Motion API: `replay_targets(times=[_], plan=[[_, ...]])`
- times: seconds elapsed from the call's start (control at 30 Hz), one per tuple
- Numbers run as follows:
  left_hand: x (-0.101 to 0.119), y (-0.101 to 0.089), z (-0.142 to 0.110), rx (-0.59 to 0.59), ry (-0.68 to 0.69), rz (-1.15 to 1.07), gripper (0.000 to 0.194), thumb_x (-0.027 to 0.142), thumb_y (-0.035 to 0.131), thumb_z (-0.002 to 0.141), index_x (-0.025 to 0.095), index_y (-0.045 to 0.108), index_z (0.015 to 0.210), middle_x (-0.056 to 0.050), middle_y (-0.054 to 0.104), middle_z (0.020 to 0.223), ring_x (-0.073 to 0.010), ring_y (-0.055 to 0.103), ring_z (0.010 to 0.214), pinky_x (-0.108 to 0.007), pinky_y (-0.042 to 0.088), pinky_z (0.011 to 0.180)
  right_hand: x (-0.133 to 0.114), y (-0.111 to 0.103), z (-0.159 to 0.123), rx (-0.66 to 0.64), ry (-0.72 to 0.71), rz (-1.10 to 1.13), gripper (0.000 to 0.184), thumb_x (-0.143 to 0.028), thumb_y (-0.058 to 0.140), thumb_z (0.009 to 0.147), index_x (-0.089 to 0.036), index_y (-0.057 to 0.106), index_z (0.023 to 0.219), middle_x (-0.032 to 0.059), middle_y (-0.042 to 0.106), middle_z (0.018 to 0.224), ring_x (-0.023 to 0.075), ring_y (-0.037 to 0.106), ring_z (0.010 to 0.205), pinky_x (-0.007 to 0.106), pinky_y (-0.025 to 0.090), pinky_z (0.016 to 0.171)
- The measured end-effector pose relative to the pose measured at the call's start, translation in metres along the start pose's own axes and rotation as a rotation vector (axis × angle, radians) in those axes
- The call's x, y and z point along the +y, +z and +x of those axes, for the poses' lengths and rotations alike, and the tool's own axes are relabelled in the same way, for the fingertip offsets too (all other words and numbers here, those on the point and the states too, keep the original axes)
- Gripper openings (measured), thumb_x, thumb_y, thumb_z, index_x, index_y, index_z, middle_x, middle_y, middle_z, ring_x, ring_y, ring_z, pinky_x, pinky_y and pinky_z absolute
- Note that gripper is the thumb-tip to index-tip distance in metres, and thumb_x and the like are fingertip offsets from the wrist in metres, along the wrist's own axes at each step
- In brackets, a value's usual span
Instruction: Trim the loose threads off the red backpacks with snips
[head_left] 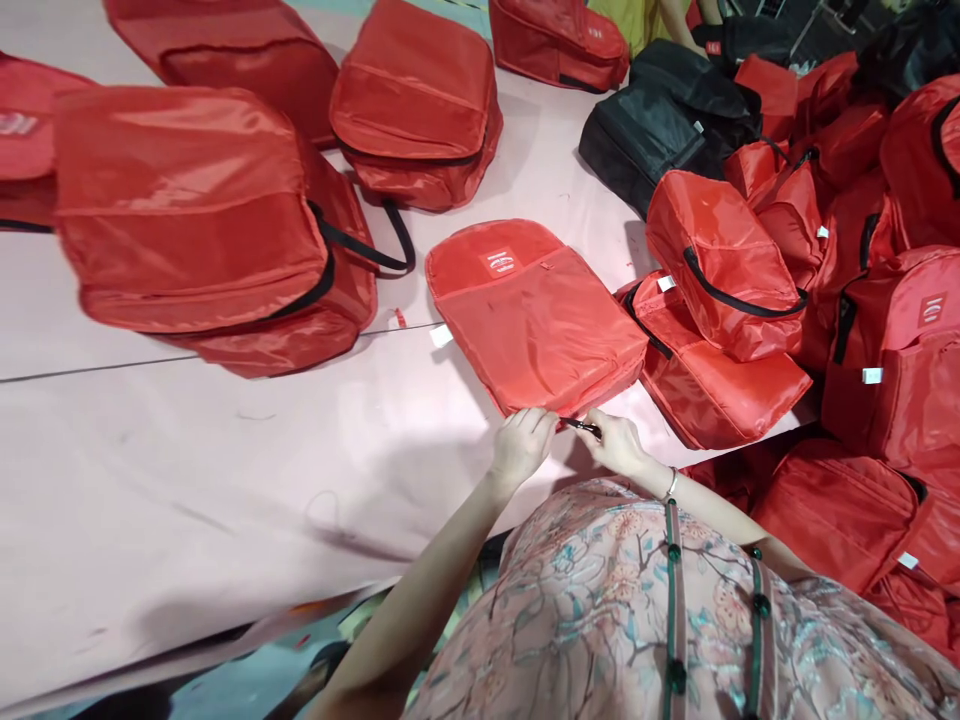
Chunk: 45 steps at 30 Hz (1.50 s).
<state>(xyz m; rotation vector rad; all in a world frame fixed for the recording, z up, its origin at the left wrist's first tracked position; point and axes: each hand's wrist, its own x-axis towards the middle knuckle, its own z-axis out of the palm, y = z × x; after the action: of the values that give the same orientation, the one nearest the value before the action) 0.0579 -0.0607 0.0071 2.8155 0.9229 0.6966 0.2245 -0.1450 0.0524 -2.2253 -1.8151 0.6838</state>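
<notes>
A flat red backpack panel with a pale printed label, part of a red backpack (536, 320), lies on the table in front of me. My left hand (523, 445) is closed on its near edge, fingers pinched together. Just to the right, my right hand (615, 442) grips small dark thread snips (581, 427), whose thin tip points left toward the pinched edge. Whether the blades touch the fabric or a thread is too small to tell. A white tag (441, 336) sticks out from the backpack's left side.
Several red backpacks stand on the pink table (187, 470), including a large one (187, 210) at left. To the right is a red backpack (724, 265) beside a heap of red ones, with a black bag (667, 125) behind. A person in yellow (637, 20) is at the far side.
</notes>
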Motion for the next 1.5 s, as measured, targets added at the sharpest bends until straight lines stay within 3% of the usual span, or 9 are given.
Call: replay_targets(times=[0.17, 0.63, 0.77, 0.87, 1.03, 1.17, 1.27, 1.4, 1.5], plan=[[0.0, 0.001, -0.01, 0.101, -0.027, -0.096, 0.015, 0.022, 0.05, 0.085, 0.016, 0.063, 0.086, -0.006, 0.065, 0.081, -0.0169, 0.058, 0.075, -0.028, 0.042, 0.068, 0.005, -0.003, 0.0, 0.007, 0.048, -0.006, 0.025, -0.042, 0.043, 0.088, -0.02, 0.054, 0.096, 0.0022, 0.066, 0.077, 0.0163, 0.06, 0.067, 0.023, 0.03, 0.057], [0.006, 0.003, -0.014, 0.112, -0.096, -0.132, 0.015, 0.021, 0.049, 0.085, 0.017, 0.063, 0.087, -0.005, 0.064, 0.081, -0.0172, 0.057, 0.075, -0.029, 0.044, 0.068, -0.006, -0.013, 0.009, -0.024, -0.012, -0.101, 0.019, -0.035, 0.047, 0.087, -0.021, 0.055, 0.098, 0.0032, 0.067, 0.076, 0.0169, 0.06, 0.067, 0.023, 0.031, 0.058], [0.001, 0.0, -0.018, 0.138, -0.13, -0.187, 0.016, 0.022, 0.048, 0.086, 0.017, 0.063, 0.085, -0.006, 0.064, 0.079, -0.0167, 0.057, 0.075, -0.028, 0.045, 0.068, 0.001, -0.007, 0.009, 0.035, -0.036, 0.074, 0.016, -0.035, 0.048, 0.085, -0.021, 0.056, 0.088, 0.0009, 0.063, 0.07, 0.0146, 0.056, 0.062, 0.022, 0.031, 0.057], [-0.023, -0.009, -0.013, 0.173, -0.191, -0.182, 0.021, 0.021, 0.044, 0.086, 0.016, 0.064, 0.09, -0.008, 0.064, 0.087, -0.0178, 0.058, 0.082, -0.03, 0.047, 0.074, 0.007, -0.001, 0.005, 0.148, -0.034, 0.354, 0.022, -0.041, 0.047, 0.085, -0.02, 0.053, 0.081, -0.0012, 0.058, 0.067, 0.0124, 0.05, 0.058, 0.022, 0.034, 0.056], [-0.081, -0.033, 0.016, 0.003, -0.217, -0.021, 0.055, 0.006, 0.036, 0.078, 0.019, 0.043, 0.132, -0.011, 0.043, 0.138, -0.0245, 0.036, 0.129, -0.047, 0.028, 0.106, 0.015, 0.009, 0.005, 0.236, 0.041, 0.714, 0.028, -0.045, 0.035, 0.089, -0.02, 0.048, 0.086, -0.0048, 0.046, 0.064, 0.0105, 0.043, 0.056, 0.021, 0.038, 0.054], [-0.108, -0.038, 0.034, -0.175, -0.172, 0.029, 0.061, -0.001, 0.032, 0.077, 0.024, 0.043, 0.132, -0.009, 0.042, 0.14, -0.022, 0.028, 0.135, -0.051, 0.02, 0.109, 0.009, 0.02, 0.016, 0.217, 0.027, 0.761, 0.03, -0.045, 0.042, 0.085, -0.021, 0.046, 0.102, 0.0006, 0.055, 0.085, 0.0124, 0.051, 0.071, 0.023, 0.045, 0.061], [-0.111, -0.035, 0.033, -0.192, -0.183, 0.039, 0.054, 0.001, 0.033, 0.08, 0.021, 0.049, 0.127, -0.012, 0.05, 0.133, -0.0217, 0.037, 0.13, -0.049, 0.025, 0.107, 0.002, 0.032, 0.029, 0.235, -0.003, 0.752, 0.032, -0.044, 0.049, 0.081, -0.021, 0.047, 0.103, 0.0042, 0.057, 0.094, 0.0151, 0.055, 0.083, 0.027, 0.047, 0.071], [-0.105, -0.033, 0.018, -0.159, -0.212, 0.091, 0.046, 0.004, 0.038, 0.081, 0.021, 0.054, 0.121, -0.013, 0.054, 0.128, -0.0238, 0.045, 0.124, -0.047, 0.031, 0.104, 0.001, 0.047, 0.044, 0.288, 0.007, 0.699, 0.024, -0.045, 0.049, 0.081, -0.021, 0.047, 0.084, -0.0004, 0.054, 0.074, 0.0134, 0.05, 0.066, 0.026, 0.046, 0.062], [-0.088, -0.031, 0.001, -0.148, -0.268, 0.175, 0.042, 0.004, 0.04, 0.081, 0.017, 0.055, 0.118, -0.016, 0.056, 0.122, -0.0257, 0.05, 0.117, -0.044, 0.036, 0.098, 0.013, 0.049, 0.054, 0.293, -0.004, 0.693, 0.027, -0.046, 0.05, 0.079, -0.02, 0.049, 0.085, 0.0001, 0.055, 0.074, 0.0132, 0.05, 0.064, 0.026, 0.046, 0.06]])
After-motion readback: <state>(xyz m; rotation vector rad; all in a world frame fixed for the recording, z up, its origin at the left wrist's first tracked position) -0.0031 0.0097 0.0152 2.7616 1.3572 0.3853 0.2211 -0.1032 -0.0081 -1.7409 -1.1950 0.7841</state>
